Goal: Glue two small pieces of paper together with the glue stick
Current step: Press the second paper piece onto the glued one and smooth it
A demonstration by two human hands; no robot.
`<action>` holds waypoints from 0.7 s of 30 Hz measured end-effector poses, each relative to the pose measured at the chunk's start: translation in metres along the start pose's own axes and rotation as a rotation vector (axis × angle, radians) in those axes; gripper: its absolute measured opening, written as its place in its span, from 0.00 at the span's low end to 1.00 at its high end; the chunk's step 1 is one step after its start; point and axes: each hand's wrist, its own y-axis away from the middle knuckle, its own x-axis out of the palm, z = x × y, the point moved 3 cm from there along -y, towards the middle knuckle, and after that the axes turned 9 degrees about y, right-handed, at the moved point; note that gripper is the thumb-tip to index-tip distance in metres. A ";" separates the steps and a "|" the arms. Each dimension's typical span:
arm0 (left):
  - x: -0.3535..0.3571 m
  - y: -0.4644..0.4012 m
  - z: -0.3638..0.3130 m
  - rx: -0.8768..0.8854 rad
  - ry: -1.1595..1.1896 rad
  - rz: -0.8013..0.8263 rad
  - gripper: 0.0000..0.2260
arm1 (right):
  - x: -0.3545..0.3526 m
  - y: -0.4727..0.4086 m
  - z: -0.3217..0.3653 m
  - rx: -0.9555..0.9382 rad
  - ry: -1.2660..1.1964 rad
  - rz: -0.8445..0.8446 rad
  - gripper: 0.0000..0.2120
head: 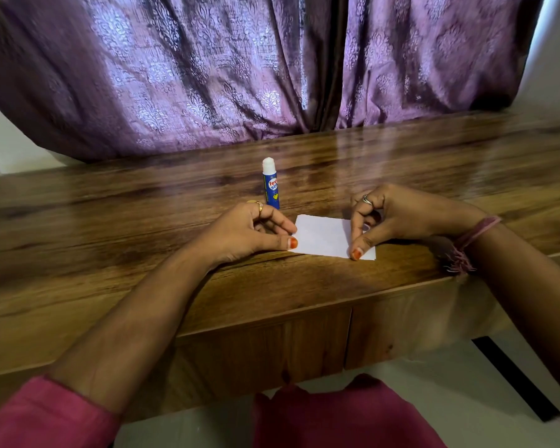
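A person's two hands rest on a wooden desk, working a white piece of paper that lies flat between them near the desk's front edge. The left hand sits at the paper's left edge, its fingers loosely curled and its thumb, nail painted orange, touching that edge; whether it pinches the sheet or merely steadies it cannot be told. The right hand arches over the paper's right side, thumb tip pressed down on the near right corner and a fingertip planted on the sheet behind it, the remaining fingers curled above. Only one sheet outline is plain; whether a second piece lies under or on it cannot be told. A blue glue stick stands upright and uncapped, white glue showing at its top, just beyond the left hand's knuckles and apart from the paper. A gold ring shows on the left hand, a silver ring on the right, and a pink thread band circles the right wrist. A purple patterned curtain hangs behind the desk, beyond both hands.
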 end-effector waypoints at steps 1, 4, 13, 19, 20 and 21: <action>0.000 0.000 0.000 0.000 -0.004 0.000 0.08 | 0.000 0.001 0.000 -0.002 0.005 -0.005 0.06; 0.000 0.000 0.000 0.001 -0.005 0.000 0.09 | 0.000 0.004 -0.002 0.001 0.011 -0.013 0.06; 0.001 0.000 -0.001 0.004 -0.002 -0.007 0.08 | -0.003 0.019 -0.013 0.024 -0.040 -0.027 0.07; 0.001 0.002 -0.002 0.007 -0.024 -0.009 0.08 | -0.001 0.023 -0.016 0.045 -0.094 -0.002 0.06; 0.001 0.002 -0.002 0.006 -0.032 -0.011 0.08 | -0.001 0.024 -0.016 0.043 -0.107 0.012 0.05; 0.001 0.003 -0.002 0.005 -0.044 -0.010 0.08 | 0.000 0.025 -0.017 0.037 -0.134 0.010 0.04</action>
